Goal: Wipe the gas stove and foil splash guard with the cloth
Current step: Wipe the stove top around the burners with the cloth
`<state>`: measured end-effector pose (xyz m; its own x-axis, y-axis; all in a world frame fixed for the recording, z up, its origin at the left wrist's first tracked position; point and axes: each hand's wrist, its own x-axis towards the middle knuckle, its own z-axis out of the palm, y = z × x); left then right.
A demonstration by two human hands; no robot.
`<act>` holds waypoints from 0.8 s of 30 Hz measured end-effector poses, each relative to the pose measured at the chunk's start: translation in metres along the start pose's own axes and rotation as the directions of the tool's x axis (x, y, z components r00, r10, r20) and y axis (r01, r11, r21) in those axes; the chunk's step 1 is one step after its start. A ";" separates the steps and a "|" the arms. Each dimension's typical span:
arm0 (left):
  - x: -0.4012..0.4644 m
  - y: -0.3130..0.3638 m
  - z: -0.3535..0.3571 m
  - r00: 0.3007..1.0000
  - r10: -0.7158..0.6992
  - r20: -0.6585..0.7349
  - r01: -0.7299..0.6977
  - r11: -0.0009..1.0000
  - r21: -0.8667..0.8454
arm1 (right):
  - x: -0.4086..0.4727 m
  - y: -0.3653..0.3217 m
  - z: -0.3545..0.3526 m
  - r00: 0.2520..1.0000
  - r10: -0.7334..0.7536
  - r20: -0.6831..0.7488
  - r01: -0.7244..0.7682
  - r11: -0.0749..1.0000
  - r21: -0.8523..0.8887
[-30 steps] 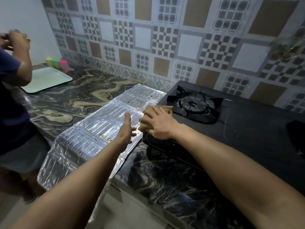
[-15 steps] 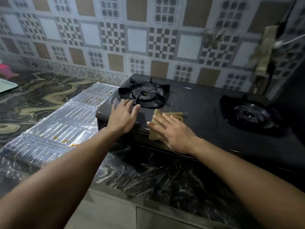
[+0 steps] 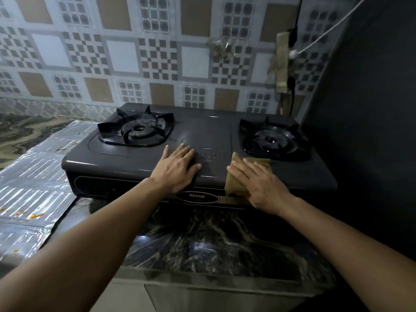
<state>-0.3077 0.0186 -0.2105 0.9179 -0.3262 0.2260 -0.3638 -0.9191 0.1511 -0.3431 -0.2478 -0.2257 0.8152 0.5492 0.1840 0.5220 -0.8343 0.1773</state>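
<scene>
My right hand [image 3: 261,185] presses the cloth [image 3: 236,176] flat-fingered on the gas stove [image 3: 139,161] front edge; my left hand [image 3: 177,167] rests flat, empty. Stove-wiping step; next, sweep toward the burners, then the foil splash guard [image 3: 33,188] lying leftward.

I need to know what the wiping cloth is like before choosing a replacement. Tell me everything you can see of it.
The tan-brown wiping cloth looks like thin, soft fabric, folded flat with one corner pointing up toward the wall. It lies on the front edge of the dark grey two-burner gas stove, just in front of the right burner, and its lower part drapes over the stove's front lip. The right hand presses it down with straight fingers, covering most of it. The left hand rests apart from it.
</scene>
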 end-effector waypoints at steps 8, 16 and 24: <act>0.015 0.050 0.022 0.993 0.101 0.053 -0.102 0.995 0.016 | -0.056 0.064 0.002 0.978 0.195 0.074 -0.193 0.981 -0.038; 0.017 0.049 0.035 0.993 0.112 0.044 -0.116 0.989 0.091 | -0.105 0.106 0.000 0.928 0.372 0.034 -0.371 0.928 -0.024; 0.018 0.052 0.030 0.990 0.097 0.099 -0.108 0.987 0.115 | -0.112 0.079 0.019 0.771 0.623 -0.134 -0.592 0.778 0.211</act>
<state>-0.3052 -0.0423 -0.2272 0.8895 -0.4338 0.1435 -0.4402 -0.8978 0.0140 -0.3887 -0.3759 -0.2512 0.9198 -0.0898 0.3821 -0.0235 -0.9843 -0.1747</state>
